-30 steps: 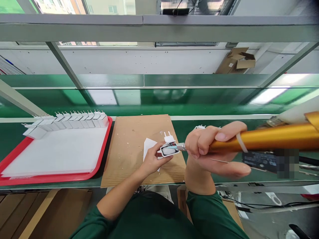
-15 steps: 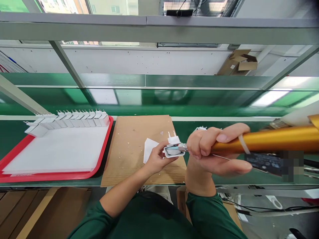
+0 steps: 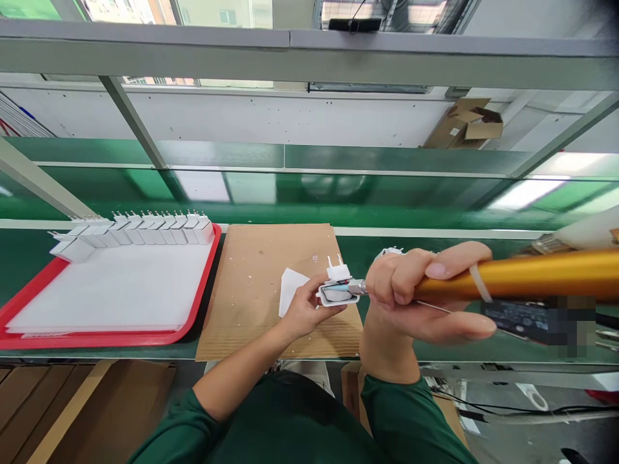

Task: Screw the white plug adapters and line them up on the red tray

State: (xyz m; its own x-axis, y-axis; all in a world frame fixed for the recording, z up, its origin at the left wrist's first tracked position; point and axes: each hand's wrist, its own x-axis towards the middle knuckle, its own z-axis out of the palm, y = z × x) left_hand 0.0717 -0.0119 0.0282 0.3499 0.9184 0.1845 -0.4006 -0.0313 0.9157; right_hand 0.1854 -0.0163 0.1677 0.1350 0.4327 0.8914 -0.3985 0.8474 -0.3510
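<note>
The left hand (image 3: 302, 314) holds a white plug case (image 3: 341, 301) above the right part of a cardboard sheet (image 3: 251, 277), near that sheet's right edge, the thumb on the near side and the fingers clamped around the case's left end. The opening of the case shows to the wearer, and a white block with two prongs (image 3: 339, 272) sits at its far side, prongs pointing toward the far edge of the green table (image 3: 360, 248). The right hand (image 3: 403, 278) has its fingers wrapped tightly around a gold tool (image 3: 546, 276), whose metal tip (image 3: 358, 287) reaches into the opening from the right; what the tip touches inside is too small to tell. A black box (image 3: 515, 317) hangs just under the tool. A piece of white paper (image 3: 289, 290) lies on the cardboard beside the left hand, partly hidden by it. At the table's left, a red tray (image 3: 120, 339) carries white sheets (image 3: 130, 283), with a row of white plugs (image 3: 155, 230) standing along its far edge, prongs up. Another white plug (image 3: 391, 251) shows partly behind the right hand.
</note>
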